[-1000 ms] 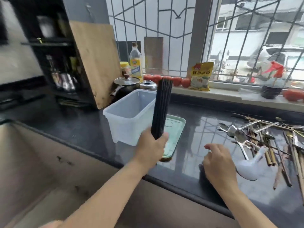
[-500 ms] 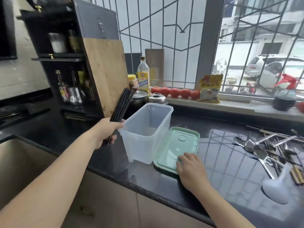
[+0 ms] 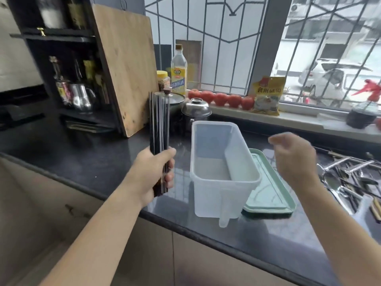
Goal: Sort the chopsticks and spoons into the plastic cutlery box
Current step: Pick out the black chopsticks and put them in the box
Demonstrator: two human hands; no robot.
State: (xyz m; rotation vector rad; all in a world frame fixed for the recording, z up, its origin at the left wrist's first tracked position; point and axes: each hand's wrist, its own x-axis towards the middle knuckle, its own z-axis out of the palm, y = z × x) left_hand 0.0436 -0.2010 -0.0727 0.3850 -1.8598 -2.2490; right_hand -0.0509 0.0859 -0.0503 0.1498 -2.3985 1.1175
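Observation:
My left hand [image 3: 151, 174] grips a bundle of black chopsticks [image 3: 159, 122] near its lower end and holds it upright, just left of the clear plastic cutlery box [image 3: 224, 195]. The box stands on the dark counter, holds nothing, and has a divider running along its length. Its pale green lid [image 3: 270, 195] lies flat against the box's right side. My right hand [image 3: 294, 159] hovers above the lid with loosely curled fingers, holding nothing. Metal spoons and more chopsticks [image 3: 348, 178] lie in a heap at the right edge.
A wooden cutting board [image 3: 125, 67] leans on a dark shelf at the back left. Behind the box stand a lidded pot [image 3: 175, 102], a steel pot [image 3: 195, 110], an oil bottle [image 3: 179, 73] and tomatoes [image 3: 220, 99] on the sill. The counter edge [image 3: 206, 230] runs diagonally in front.
My left hand has brought the chopstick bundle upright and closer to the box. My right hand has lifted off the green lid and now hangs in the air above it.

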